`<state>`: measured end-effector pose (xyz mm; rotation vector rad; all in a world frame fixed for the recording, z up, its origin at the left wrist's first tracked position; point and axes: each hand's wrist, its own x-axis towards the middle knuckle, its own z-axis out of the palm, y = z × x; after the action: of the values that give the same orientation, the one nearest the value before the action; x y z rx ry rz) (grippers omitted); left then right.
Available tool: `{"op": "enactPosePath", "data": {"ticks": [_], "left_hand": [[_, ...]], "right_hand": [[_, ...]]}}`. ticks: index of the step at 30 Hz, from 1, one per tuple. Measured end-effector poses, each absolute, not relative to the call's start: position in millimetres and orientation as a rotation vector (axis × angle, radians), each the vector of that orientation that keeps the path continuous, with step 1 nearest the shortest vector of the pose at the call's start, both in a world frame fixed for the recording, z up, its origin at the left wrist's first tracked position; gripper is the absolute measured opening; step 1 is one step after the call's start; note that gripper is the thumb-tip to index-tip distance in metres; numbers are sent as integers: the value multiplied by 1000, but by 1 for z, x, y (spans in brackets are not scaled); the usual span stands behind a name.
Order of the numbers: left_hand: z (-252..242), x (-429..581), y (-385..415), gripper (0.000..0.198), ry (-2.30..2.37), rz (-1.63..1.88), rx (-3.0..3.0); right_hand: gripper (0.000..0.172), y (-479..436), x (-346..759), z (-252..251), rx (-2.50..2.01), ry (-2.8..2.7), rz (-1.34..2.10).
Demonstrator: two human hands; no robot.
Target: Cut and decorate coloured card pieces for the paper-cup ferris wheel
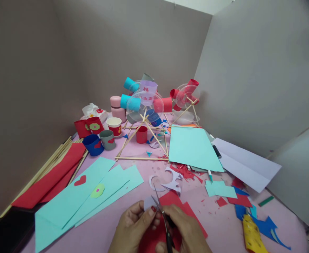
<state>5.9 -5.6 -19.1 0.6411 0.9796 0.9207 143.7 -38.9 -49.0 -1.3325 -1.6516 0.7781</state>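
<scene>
Low in the head view, my left hand (135, 225) pinches a small pale lilac paper piece (148, 203) between thumb and fingers. My right hand (183, 226) is closed around black-handled scissors (168, 235), whose slightly parted blades point up and away beside the lilac piece. Under both hands lies red paper (154, 241). A cut lilac scrap (174, 180) and a thin curled strip rest just beyond the blades. To the left, overlapping mint paper sheets (62, 203) carry a red heart (80, 180) and a green flower (98, 190).
Stick-framed wheels with paper cups (146, 102) stand at the back. Several decorated paper rings (93, 144) and a white-rimmed cup (114, 127) are back left. Mint sheets (194, 147), a folded lilac sheet (245, 161), scraps and a yellow object (253, 235) lie right.
</scene>
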Motion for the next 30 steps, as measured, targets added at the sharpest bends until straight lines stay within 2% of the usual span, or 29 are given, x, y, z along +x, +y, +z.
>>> {"op": "enactPosePath", "data": {"ticks": [3,10,19,30], "left_hand": [[-20,6,-5,20,977,911,655],[-22,5,-4,24,987,887,676],[-17,3,-6,17,955,890,705],[-19,-1,-3,20,1002,897,807]], "right_hand": [[53,-39,144,-50,-1331,-1665,755],[47,-39,143,-46,-1329,-1647,769],[44,-40,145,-46,-1358,-1660,785],[57,-37,152,-22,-1410,-1681,1066]]}}
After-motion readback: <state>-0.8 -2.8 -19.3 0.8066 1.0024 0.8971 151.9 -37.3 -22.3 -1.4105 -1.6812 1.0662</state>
